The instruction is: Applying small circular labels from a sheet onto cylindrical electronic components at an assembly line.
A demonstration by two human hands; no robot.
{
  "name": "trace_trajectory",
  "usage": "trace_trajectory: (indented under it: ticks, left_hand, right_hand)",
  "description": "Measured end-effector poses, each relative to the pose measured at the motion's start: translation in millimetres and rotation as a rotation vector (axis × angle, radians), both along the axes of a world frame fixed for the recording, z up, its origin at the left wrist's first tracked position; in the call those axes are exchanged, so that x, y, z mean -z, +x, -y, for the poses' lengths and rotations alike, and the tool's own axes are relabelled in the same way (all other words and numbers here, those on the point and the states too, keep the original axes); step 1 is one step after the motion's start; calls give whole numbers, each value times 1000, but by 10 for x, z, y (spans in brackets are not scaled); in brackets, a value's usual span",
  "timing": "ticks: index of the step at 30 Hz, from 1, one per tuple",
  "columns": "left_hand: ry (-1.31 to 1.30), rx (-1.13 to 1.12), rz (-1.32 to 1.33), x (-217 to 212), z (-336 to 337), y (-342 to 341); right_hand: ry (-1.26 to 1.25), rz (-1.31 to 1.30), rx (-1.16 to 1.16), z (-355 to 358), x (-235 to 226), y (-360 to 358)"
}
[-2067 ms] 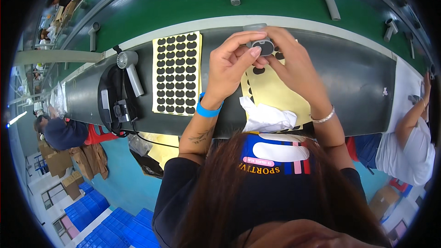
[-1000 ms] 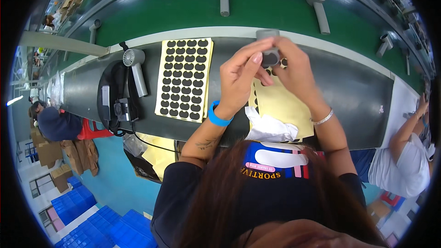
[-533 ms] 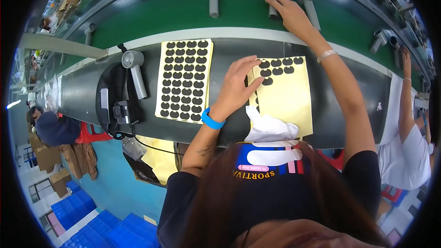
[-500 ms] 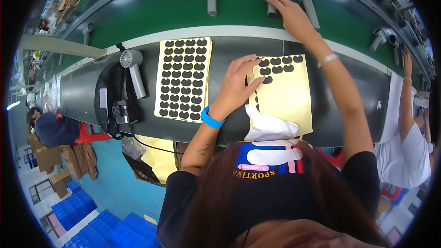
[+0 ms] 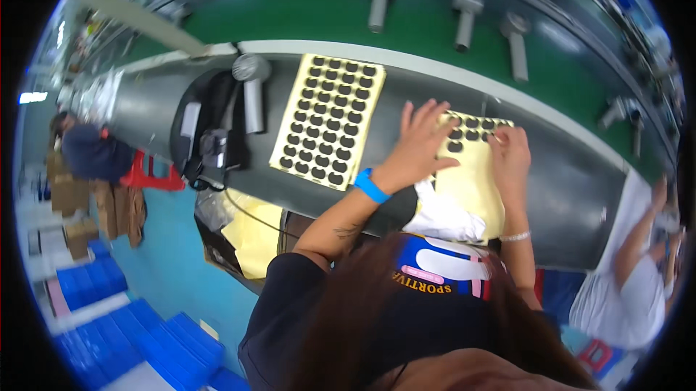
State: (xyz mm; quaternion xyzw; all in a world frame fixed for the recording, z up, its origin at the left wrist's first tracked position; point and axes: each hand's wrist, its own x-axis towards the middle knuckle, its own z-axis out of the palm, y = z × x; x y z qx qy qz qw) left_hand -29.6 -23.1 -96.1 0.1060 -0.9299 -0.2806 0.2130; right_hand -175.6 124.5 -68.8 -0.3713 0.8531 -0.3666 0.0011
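My left hand (image 5: 417, 148), below a blue wristband, lies with spread fingers on the left edge of a yellow backing sheet (image 5: 471, 184). Several black rounded stickers (image 5: 472, 123) remain along the sheet's top. My right hand (image 5: 512, 163) is at the sheet's upper right, its thumb and fingertips pinched together beside the stickers; whatever lies between them is hidden. Under my left hand, a crumpled white cloth or paper (image 5: 446, 217) covers the sheet's lower left. Left of my hands lies a fuller sheet of black stickers (image 5: 330, 119).
Grey handheld fans (image 5: 464, 20) stand or lie on the green conveyor (image 5: 319, 18) beyond the table. Another fan (image 5: 252, 97) rests on a black bag (image 5: 192, 126) at left. An open box with yellow sheets (image 5: 254, 242) is below the table edge. Co-workers sit at both sides.
My right hand has come back from a fan on the conveyor to the sticker sheet. The left hand stays at the sheet's left edge. The whole view has shifted and tilted.
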Motion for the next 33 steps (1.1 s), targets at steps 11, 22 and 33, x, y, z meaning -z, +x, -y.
trace_trajectory:
  ticks: [11,22,33]
  left_hand:
    - [-50,-8,22,-55,-36,85]
    - [-89,-98,-118,-256,617,13]
    - [-219,-723,62,-152,2476,-151]
  right_hand:
    - [-71,139,-63,-48,141,-39]
    - [-613,658,27,-291,167,-389]
    - [-565,562,-17,-266,173,-380]
